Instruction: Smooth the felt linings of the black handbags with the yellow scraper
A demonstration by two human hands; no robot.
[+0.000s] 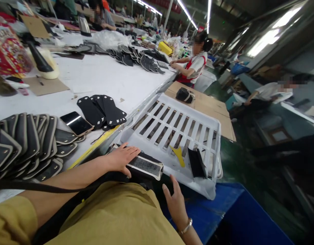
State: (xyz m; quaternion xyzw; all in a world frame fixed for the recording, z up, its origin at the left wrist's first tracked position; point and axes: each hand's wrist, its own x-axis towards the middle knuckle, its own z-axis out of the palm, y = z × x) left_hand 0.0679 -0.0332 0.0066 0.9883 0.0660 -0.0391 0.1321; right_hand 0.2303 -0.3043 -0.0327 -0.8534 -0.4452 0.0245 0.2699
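My left hand (122, 158) lies flat, fingers stretched out, on a flat black piece with a pale rim (146, 166) at the near edge of a white slatted plastic tray (172, 127). My right hand (175, 200) hovers lower down beside my lap, fingers loosely extended, holding nothing; a bracelet is on its wrist. In the tray lie a yellow scraper-like piece (179, 154) and a black folded piece (196, 163).
On the white table (100, 76) are a fanned stack of black shoe pieces (102, 110), a phone (76, 123), and many overlapped black pieces at the left (26, 144). A blue bin (223, 211) sits below the tray. A seated person in red and white (195, 64) works further along.
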